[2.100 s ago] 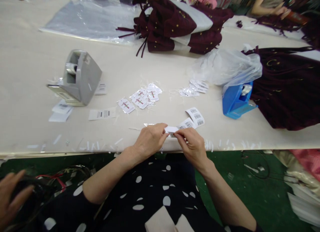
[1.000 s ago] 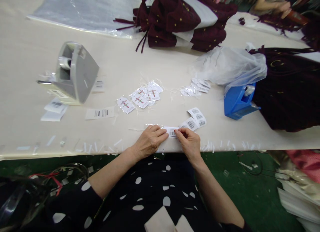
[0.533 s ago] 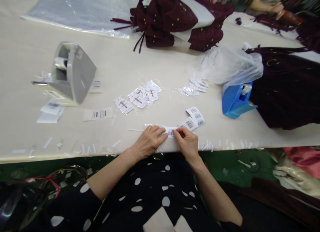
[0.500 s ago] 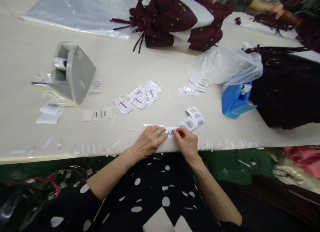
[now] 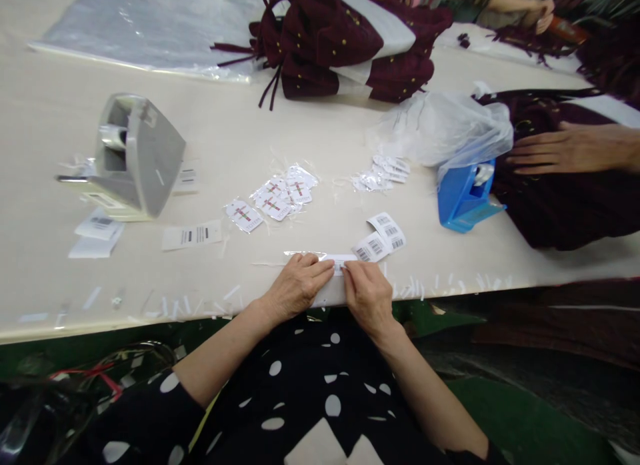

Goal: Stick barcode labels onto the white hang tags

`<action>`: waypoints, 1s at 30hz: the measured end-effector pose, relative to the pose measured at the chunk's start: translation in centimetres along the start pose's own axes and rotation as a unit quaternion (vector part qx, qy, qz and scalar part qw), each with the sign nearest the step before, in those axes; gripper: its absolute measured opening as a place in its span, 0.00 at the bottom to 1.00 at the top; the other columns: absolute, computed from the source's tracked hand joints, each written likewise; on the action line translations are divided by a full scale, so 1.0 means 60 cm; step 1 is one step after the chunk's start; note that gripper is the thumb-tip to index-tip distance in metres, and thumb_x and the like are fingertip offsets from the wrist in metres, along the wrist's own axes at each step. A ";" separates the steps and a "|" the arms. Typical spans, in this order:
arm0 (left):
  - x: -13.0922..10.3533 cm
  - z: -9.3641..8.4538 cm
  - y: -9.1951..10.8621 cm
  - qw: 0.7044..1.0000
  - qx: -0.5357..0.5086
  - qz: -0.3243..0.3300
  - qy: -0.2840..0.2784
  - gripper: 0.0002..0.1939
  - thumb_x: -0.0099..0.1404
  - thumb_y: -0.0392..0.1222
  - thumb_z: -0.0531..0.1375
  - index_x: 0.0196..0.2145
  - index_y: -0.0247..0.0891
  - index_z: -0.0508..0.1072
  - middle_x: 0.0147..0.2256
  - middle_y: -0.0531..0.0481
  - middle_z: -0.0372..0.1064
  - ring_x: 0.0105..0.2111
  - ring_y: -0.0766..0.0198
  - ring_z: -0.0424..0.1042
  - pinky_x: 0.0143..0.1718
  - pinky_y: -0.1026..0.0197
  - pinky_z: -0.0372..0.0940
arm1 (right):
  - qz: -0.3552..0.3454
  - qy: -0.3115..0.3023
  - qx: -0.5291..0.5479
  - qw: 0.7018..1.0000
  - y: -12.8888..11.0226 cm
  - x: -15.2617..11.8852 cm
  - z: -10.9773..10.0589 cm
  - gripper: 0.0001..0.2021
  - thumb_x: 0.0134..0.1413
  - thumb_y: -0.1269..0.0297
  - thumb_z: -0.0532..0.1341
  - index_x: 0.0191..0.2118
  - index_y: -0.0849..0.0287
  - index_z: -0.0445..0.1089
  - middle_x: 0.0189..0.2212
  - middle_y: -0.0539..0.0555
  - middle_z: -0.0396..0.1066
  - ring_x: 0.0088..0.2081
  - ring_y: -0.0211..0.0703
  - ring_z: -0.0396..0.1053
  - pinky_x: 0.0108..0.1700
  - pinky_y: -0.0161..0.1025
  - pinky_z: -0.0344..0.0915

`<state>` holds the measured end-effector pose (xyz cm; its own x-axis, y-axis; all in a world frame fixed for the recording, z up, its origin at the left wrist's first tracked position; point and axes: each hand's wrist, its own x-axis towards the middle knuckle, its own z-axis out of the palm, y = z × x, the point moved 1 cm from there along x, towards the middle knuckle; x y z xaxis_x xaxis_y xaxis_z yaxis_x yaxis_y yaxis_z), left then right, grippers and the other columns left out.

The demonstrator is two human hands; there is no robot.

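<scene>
My left hand (image 5: pixel 295 286) lies flat near the table's front edge, its fingertips pressing down a small white barcode label (image 5: pixel 340 261) inside a clear sleeve. My right hand (image 5: pixel 367 293) pinches that same label from the right side. Two more barcode labels (image 5: pixel 380 237) lie just beyond my right hand. Further back sits a cluster of small bagged tags (image 5: pixel 277 199) with red and green marks.
A grey tape dispenser (image 5: pixel 135 155) stands at the left, a blue one (image 5: pixel 465 195) at the right under a crumpled plastic bag (image 5: pixel 445 128). Dark maroon garments (image 5: pixel 345 48) lie at the back. Another person's hand (image 5: pixel 570 148) rests on maroon cloth at the right. Tape strips hang along the front edge.
My hands stay on the label, the right one sliding slightly left over it. Another person's hand has come into view on the cloth at the right.
</scene>
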<state>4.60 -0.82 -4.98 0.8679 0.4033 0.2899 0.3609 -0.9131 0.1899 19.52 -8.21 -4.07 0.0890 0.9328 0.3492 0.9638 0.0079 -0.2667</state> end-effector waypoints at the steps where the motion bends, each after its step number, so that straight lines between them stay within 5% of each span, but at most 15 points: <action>1: 0.000 -0.001 0.000 1.000 -0.003 -0.003 -0.001 0.14 0.65 0.35 0.48 0.44 0.36 0.69 0.46 0.46 0.68 0.37 0.60 0.61 0.36 0.57 0.56 | -0.038 0.002 0.008 0.999 -0.003 -0.007 0.001 0.11 0.57 0.69 0.51 0.43 0.61 0.68 0.38 0.58 0.72 0.41 0.44 0.66 0.41 0.40 0.58; 5: 0.002 -0.004 0.002 1.000 -0.008 -0.009 -0.006 0.13 0.66 0.36 0.47 0.44 0.36 0.68 0.46 0.46 0.68 0.38 0.60 0.61 0.37 0.57 0.57 | -0.076 0.010 -0.009 0.997 -0.006 -0.027 0.007 0.16 0.56 0.67 0.54 0.50 0.62 0.65 0.48 0.59 0.68 0.49 0.48 0.62 0.48 0.46 0.53; 16: 0.001 -0.003 -0.002 0.999 -0.025 -0.024 -0.004 0.11 0.64 0.34 0.48 0.38 0.34 0.69 0.45 0.43 0.67 0.39 0.59 0.62 0.39 0.56 0.59 | -0.115 -0.019 -0.012 0.993 0.001 -0.040 0.004 0.18 0.56 0.65 0.55 0.52 0.61 0.63 0.50 0.58 0.67 0.52 0.50 0.59 0.52 0.49 0.51; 23: -0.001 -0.001 -0.008 0.996 -0.083 -0.030 0.023 0.10 0.64 0.34 0.49 0.37 0.36 0.68 0.45 0.44 0.68 0.40 0.60 0.65 0.41 0.56 0.60 | -0.063 0.006 -0.033 0.997 0.003 -0.042 0.009 0.18 0.56 0.65 0.55 0.52 0.63 0.64 0.51 0.60 0.66 0.52 0.51 0.59 0.49 0.47 0.52; 27: -0.006 -0.022 -0.020 0.987 -0.113 -0.097 0.063 0.15 0.62 0.40 0.52 0.47 0.35 0.65 0.50 0.39 0.62 0.48 0.56 0.62 0.46 0.52 0.59 | -0.071 0.017 -0.008 0.997 0.003 -0.047 0.016 0.18 0.56 0.66 0.54 0.52 0.61 0.62 0.51 0.60 0.65 0.53 0.50 0.58 0.49 0.46 0.53; 30: -0.009 -0.034 -0.027 0.983 -0.056 -0.172 0.025 0.26 0.58 0.49 0.57 0.50 0.32 0.62 0.50 0.35 0.60 0.50 0.49 0.59 0.47 0.47 0.56 | -0.029 0.050 -0.009 0.998 0.012 -0.055 0.015 0.18 0.55 0.65 0.55 0.52 0.62 0.62 0.49 0.61 0.67 0.51 0.50 0.59 0.49 0.47 0.53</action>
<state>2.85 0.58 -3.51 0.6827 0.6917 0.2355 0.5873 -0.7112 0.3865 19.67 -10.99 -6.21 0.0568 0.8908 0.4509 0.9722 0.0534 -0.2280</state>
